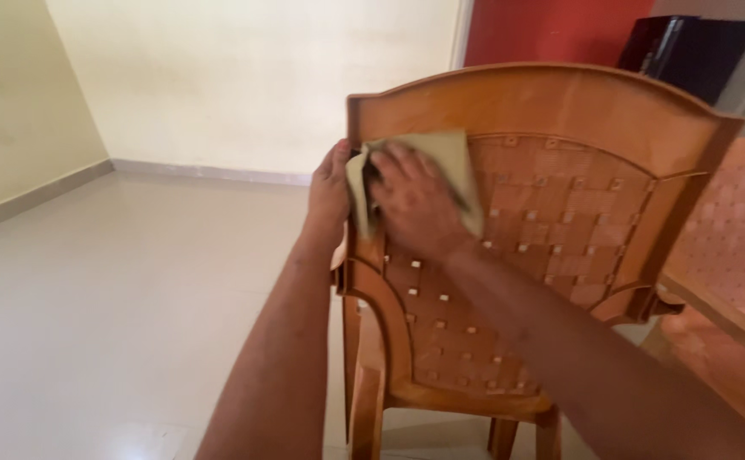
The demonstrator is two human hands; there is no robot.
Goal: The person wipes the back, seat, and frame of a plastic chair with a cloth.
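Right hand (415, 200) presses a beige cloth (449, 158) flat against the orange plastic chair (560, 221) back, mid-wipe, while left hand (330, 192) grips its edge.

You are facing a glossy pale tiled floor (117, 298), cream painted walls (253, 77), a red wall panel (551, 30), and a second woven-pattern orange plastic chair (730, 255) standing at right.

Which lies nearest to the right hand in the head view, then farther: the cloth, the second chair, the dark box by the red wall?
From the right hand:
1. Cloth, directly under the hand, pressed against the chair back.
2. Second chair, at the right edge.
3. Dark box, upper right against the red wall.
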